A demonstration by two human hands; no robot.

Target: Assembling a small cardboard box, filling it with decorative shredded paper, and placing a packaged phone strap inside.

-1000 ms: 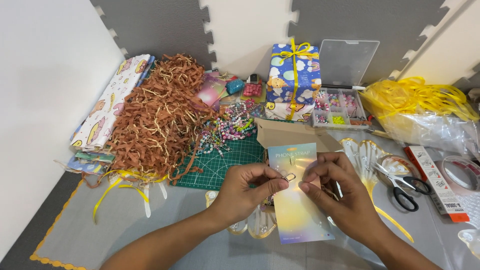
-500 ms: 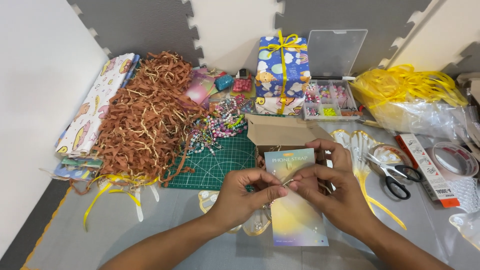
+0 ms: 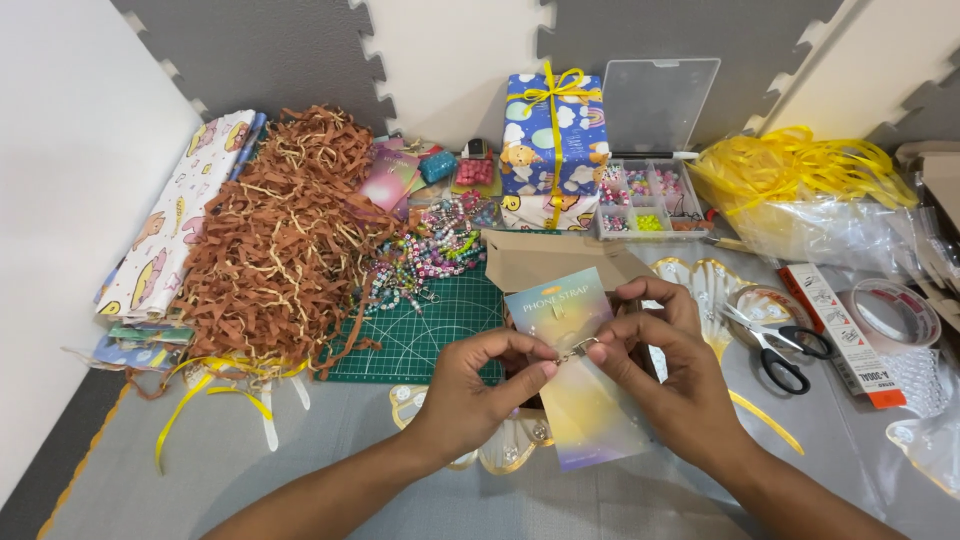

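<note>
**Pastel card held over the green mat**

A pastel gradient card [image 3: 585,385] (printed at the top) is pinched with a small metal clasp [image 3: 575,350] between the left hand [image 3: 475,395] and right hand [image 3: 665,375]. Behind, a blue wrapped box [image 3: 555,150] is tied with yellow ribbon.

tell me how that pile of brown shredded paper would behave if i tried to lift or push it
The brown shredded paper is a loose, airy heap of thin crinkled strips, so it is probably very light and floppy. Lifted, it would likely come up in clumps and shed strands. Pushed, it would probably compress and drag rather than slide whole, perhaps snagging the yellow ribbon tangled at its front edge.
</note>
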